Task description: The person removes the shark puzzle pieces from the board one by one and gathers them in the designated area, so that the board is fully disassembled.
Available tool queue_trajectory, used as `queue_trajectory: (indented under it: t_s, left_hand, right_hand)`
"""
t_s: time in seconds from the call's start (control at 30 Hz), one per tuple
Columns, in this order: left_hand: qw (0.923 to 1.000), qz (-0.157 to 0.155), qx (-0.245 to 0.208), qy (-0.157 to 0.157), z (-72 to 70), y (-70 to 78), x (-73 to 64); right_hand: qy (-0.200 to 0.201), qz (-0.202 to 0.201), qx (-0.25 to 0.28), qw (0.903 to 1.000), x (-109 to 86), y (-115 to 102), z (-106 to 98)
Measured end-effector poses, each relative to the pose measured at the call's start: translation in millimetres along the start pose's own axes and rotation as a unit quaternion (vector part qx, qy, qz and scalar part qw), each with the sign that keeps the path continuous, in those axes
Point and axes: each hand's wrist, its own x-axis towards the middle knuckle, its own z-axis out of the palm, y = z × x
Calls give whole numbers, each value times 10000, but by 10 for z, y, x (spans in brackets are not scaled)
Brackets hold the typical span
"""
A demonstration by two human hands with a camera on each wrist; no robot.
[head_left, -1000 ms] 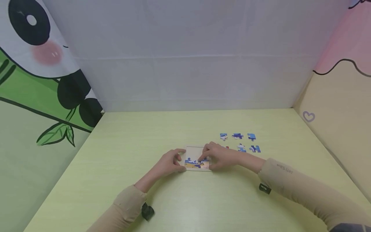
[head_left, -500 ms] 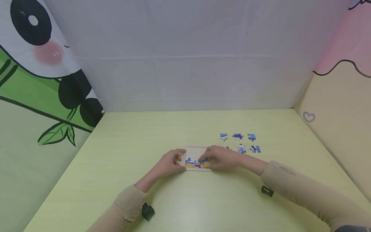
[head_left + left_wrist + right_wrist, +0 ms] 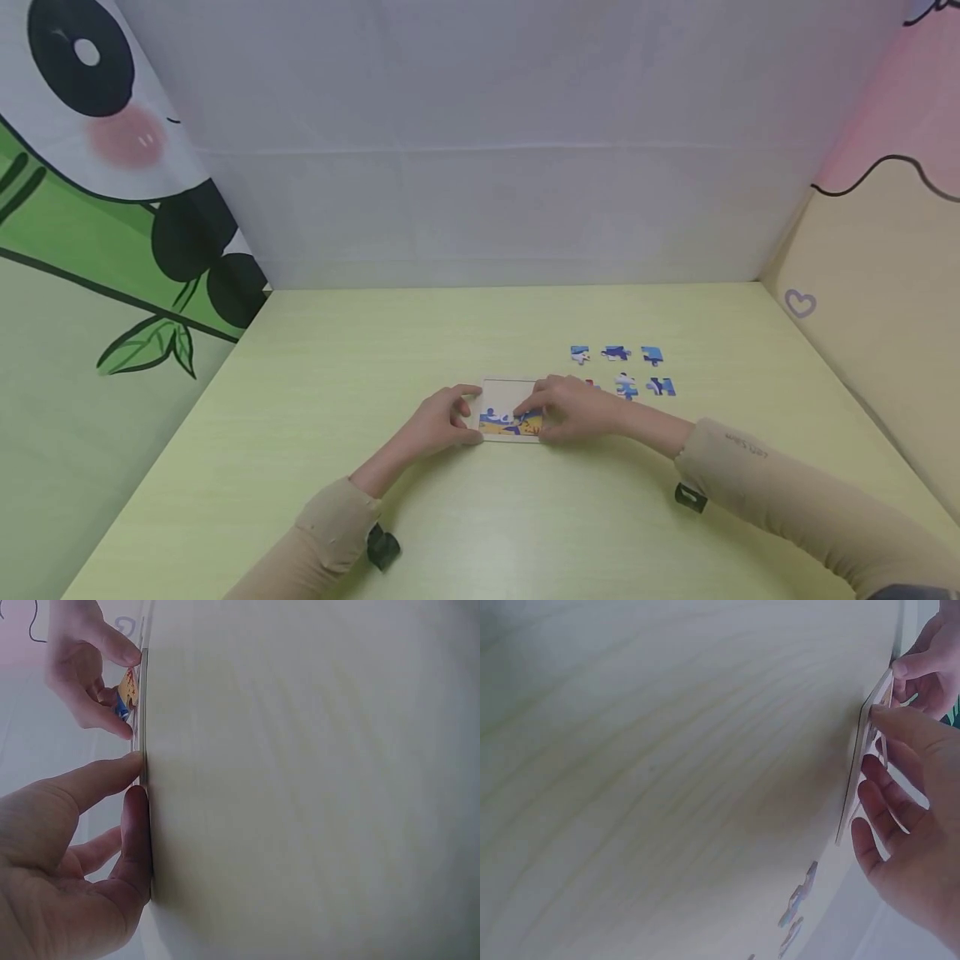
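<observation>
A small puzzle board (image 3: 498, 393) lies on the table between both hands, its lower part covered by blue and yellow puzzle pieces (image 3: 495, 426) and its upper part bare. At the left edge, my left hand (image 3: 437, 422) holds the board with thumb and fingertips at its corners. Over the right side, my right hand (image 3: 576, 408) pinches an orange-and-blue puzzle piece (image 3: 129, 686), which looks tilted against the board in the left wrist view. Its fingers hide part of the board's right edge. In the right wrist view, the right thumb is against the board's rim (image 3: 861, 742).
Behind the right hand lie several loose puzzle pieces (image 3: 616, 353) in two rows, one partly hidden by that hand. The light table (image 3: 360, 333) meets a pale back wall (image 3: 480, 208). Printed cloth walls (image 3: 885, 275) stand on both sides.
My right hand has lowered slightly over the board, and the piece under it has tipped from a pale, glaring angle to show its orange face. My left hand has stayed still.
</observation>
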Motion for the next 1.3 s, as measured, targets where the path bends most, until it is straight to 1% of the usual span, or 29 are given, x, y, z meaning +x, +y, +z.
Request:
queue_trajectory:
  t_s: [0.2,0.4,0.57,0.63,0.73,0.83,0.93,1.13,1.23,1.3]
  left_hand:
    - [10000,4,47,1,-3,1,-4]
    - [10000,-78,-26,16,0,14,-5]
    - [10000,-30,3,22,3,9,-3]
    - [10000,-24,3,23,1,11,-3]
    - [10000,-51,5,32,2,8,2]
    - [10000,-76,9,49,9,-9,7]
    - [9999,-108,-15,45,16,-23,11]
    - [9999,-113,-51,42,20,-14,15]
    - [9999,-113,-53,56,24,-15,14]
    - [9999,-123,-37,72,28,-14,15]
  right_hand:
    - [243,-53,-335,9991,-9,-61,-39]
    - [477,-34,-339,9983,-36,-82,-66]
    - [726,142,-240,9970,-127,-67,-53]
    - [907,166,-161,9956,-191,-38,-38]
    - [1115,197,135,9935,-306,21,-6]
    - [1177,227,555,9912,-435,97,36]
    - [1208,348,841,9885,-578,165,73]
    - [1423,405,1031,9836,-865,287,112]
    - [1567,401,971,9820,-994,355,129]
    - [1645,467,968,9805,-1077,397,131]
